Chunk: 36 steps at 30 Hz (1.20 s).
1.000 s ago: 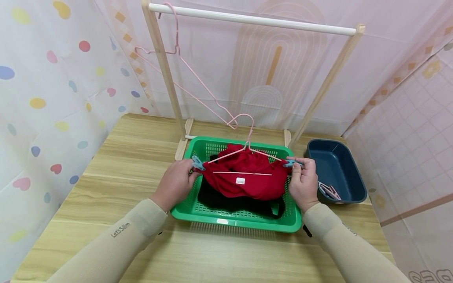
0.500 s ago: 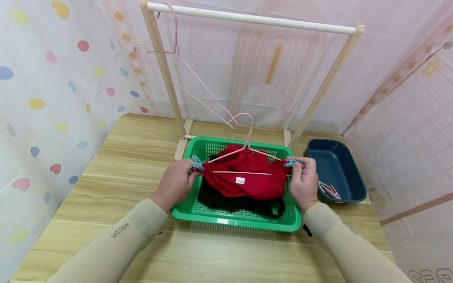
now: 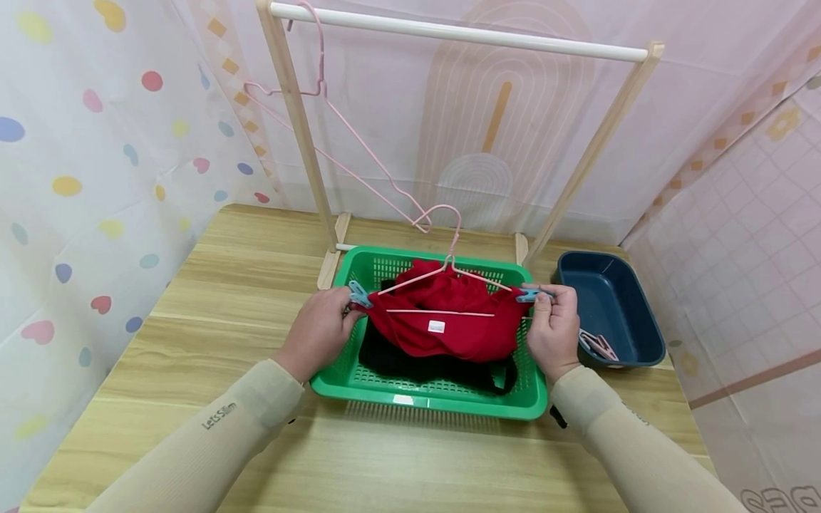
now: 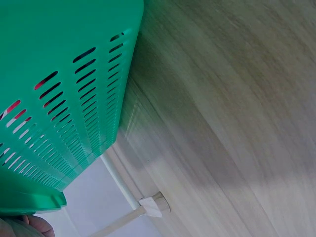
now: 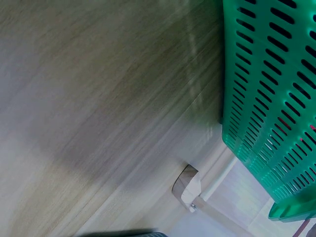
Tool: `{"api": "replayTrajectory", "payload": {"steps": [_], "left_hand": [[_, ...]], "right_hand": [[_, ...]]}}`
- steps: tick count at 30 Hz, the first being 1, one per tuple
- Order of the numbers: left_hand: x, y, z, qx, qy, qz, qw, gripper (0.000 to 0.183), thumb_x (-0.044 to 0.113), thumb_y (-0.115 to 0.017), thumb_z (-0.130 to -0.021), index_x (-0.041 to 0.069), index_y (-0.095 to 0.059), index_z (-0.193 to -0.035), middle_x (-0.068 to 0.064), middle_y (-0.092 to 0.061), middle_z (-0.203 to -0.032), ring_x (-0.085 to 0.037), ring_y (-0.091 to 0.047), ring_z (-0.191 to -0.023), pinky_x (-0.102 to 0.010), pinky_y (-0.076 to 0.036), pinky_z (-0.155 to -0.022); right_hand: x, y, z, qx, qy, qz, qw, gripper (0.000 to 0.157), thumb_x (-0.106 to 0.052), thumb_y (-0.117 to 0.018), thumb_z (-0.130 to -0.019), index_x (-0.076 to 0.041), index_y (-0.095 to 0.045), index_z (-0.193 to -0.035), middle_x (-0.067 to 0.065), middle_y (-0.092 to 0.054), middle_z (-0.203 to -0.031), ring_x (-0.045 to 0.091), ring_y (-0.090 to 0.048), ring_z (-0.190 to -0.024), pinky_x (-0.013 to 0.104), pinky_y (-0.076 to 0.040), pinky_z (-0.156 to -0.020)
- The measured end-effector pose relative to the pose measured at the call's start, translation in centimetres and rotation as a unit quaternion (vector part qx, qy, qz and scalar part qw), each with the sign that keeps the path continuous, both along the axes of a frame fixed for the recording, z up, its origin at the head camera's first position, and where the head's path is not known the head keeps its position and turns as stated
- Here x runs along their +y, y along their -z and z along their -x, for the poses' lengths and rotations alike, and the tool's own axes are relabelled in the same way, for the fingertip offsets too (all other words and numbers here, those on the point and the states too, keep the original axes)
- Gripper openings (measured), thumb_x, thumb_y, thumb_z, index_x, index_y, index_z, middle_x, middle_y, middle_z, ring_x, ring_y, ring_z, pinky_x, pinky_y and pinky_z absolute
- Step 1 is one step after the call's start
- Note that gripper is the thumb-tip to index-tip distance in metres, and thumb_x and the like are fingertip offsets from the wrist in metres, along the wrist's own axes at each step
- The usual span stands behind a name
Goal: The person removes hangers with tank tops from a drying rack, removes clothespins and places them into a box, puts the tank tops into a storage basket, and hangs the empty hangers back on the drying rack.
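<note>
Left hand [image 3: 318, 329] is gripping red cloth garment [image 3: 468, 344] on pink wire hanger [image 3: 451, 259]; right hand [image 3: 553, 328] is pinching blue plastic clothespin [image 3: 527, 294]

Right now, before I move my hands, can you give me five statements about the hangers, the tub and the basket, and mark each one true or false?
1. A dark blue tub stands right of the green basket. True.
2. That tub is empty. False: clips lie in it.
3. The right hand pinches a blue clip at the edge of the red garment. True.
4. A pink hanger hangs on the white rail. True.
5. The red garment hangs there too. False: it is on a lower hanger, off the rail.
</note>
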State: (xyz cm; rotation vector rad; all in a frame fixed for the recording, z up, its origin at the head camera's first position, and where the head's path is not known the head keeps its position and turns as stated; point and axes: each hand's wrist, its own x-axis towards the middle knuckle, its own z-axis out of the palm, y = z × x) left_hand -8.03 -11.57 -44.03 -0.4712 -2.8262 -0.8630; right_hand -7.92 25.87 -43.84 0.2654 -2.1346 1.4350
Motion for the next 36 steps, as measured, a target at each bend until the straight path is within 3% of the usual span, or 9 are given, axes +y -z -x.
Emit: {"api": "replayTrajectory", "payload": {"steps": [2,4,7,10,13,22,27,33,36], "left_hand": [[-0.02,0.01,0.01,0.001,0.000,0.002,1.0000,0.011,0.020,-0.073,-0.100,0.012,-0.066,-0.096,-0.003,-0.070,-0.089,-0.023,-0.060,-0.081,-0.038,-0.051,-0.076],[-0.04,0.06,0.03,0.001,-0.001,0.004,1.0000,0.012,0.020,-0.074,-0.100,0.012,-0.066,-0.096,-0.003,-0.070,-0.089,-0.023,-0.060,-0.081,-0.038,-0.051,-0.076],[-0.05,0.11,0.05,0.001,-0.003,0.005,1.0000,0.012,0.020,-0.074,-0.100,0.012,-0.066,-0.095,-0.003,-0.070,-0.088,-0.023,-0.061,-0.081,-0.039,-0.051,-0.076],[-0.04,0.11,0.06,0.002,-0.004,0.005,1.0000,0.012,0.019,-0.074,-0.099,0.012,-0.066,-0.095,-0.003,-0.070,-0.088,-0.024,-0.061,-0.081,-0.040,-0.052,-0.077],[-0.04,0.10,0.07,0.005,-0.003,0.005,1.0000,0.011,0.019,-0.074,-0.099,0.012,-0.066,-0.095,-0.003,-0.070,-0.088,-0.024,-0.062,-0.082,-0.041,-0.052,-0.077],[-0.08,0.07,0.01,0.006,0.000,0.004,1.0000,0.010,0.017,-0.074,-0.099,0.011,-0.066,-0.097,-0.004,-0.071,-0.090,-0.024,-0.062,-0.082,-0.042,-0.053,-0.078],[-0.09,0.10,0.03,0.003,-0.001,0.004,1.0000,0.011,0.018,-0.075,-0.099,0.011,-0.067,-0.097,-0.004,-0.071,-0.089,-0.024,-0.062,-0.082,-0.042,-0.053,-0.077],[-0.14,0.25,0.12,0.003,0.000,0.006,1.0000,0.011,0.018,-0.075,-0.099,0.010,-0.067,-0.098,-0.005,-0.071,-0.090,-0.025,-0.063,-0.084,-0.043,-0.053,-0.079],[-0.15,0.33,0.17,0.004,0.001,0.004,1.0000,0.011,0.017,-0.075,-0.099,0.009,-0.067,-0.098,-0.005,-0.071,-0.091,-0.025,-0.063,-0.085,-0.044,-0.054,-0.080]], "right_hand": [[0.03,-0.01,0.00,0.001,-0.002,0.004,1.000,0.021,-0.004,-0.041,-0.112,0.015,-0.047,-0.121,-0.027,-0.067,-0.120,-0.001,-0.043,-0.059,0.018,-0.034,-0.061],[0.02,-0.02,0.02,0.001,-0.004,0.009,1.000,0.021,-0.003,-0.041,-0.112,0.016,-0.046,-0.121,-0.025,-0.067,-0.120,-0.002,-0.052,-0.070,0.016,-0.038,-0.067],[-0.04,-0.01,0.08,0.001,-0.005,0.020,1.000,0.022,-0.003,-0.040,-0.112,0.016,-0.045,-0.121,-0.001,-0.073,-0.120,-0.003,-0.060,-0.090,0.013,-0.042,-0.076],[-0.13,0.02,0.13,0.004,-0.007,0.028,1.000,0.022,-0.002,-0.038,-0.112,0.017,-0.043,-0.121,0.029,-0.070,-0.120,-0.005,-0.062,-0.099,0.011,-0.045,-0.084],[-0.17,0.10,0.16,0.008,-0.007,0.030,0.999,0.023,-0.002,-0.037,-0.113,0.018,-0.041,-0.121,0.040,-0.064,-0.120,-0.003,-0.063,-0.112,0.013,-0.046,-0.096],[-0.11,0.10,0.23,0.002,-0.002,0.052,0.999,0.023,-0.005,-0.037,-0.113,0.016,-0.042,-0.122,0.035,-0.066,-0.121,-0.001,-0.064,-0.111,0.015,-0.048,-0.098],[-0.07,0.14,0.20,-0.001,0.000,0.064,0.998,0.021,-0.006,-0.037,-0.113,0.013,-0.044,-0.121,0.023,-0.070,-0.120,-0.001,-0.064,-0.111,0.014,-0.047,-0.100],[-0.05,0.02,0.18,-0.002,0.004,0.060,0.998,0.021,-0.006,-0.036,-0.113,0.012,-0.044,-0.122,0.020,-0.071,-0.119,-0.003,-0.064,-0.110,0.013,-0.046,-0.099],[-0.02,-0.13,0.13,-0.009,0.003,0.070,0.998,0.020,-0.007,-0.036,-0.114,0.010,-0.045,-0.122,0.004,-0.073,-0.117,-0.002,-0.063,-0.109,0.014,-0.046,-0.099]]}}
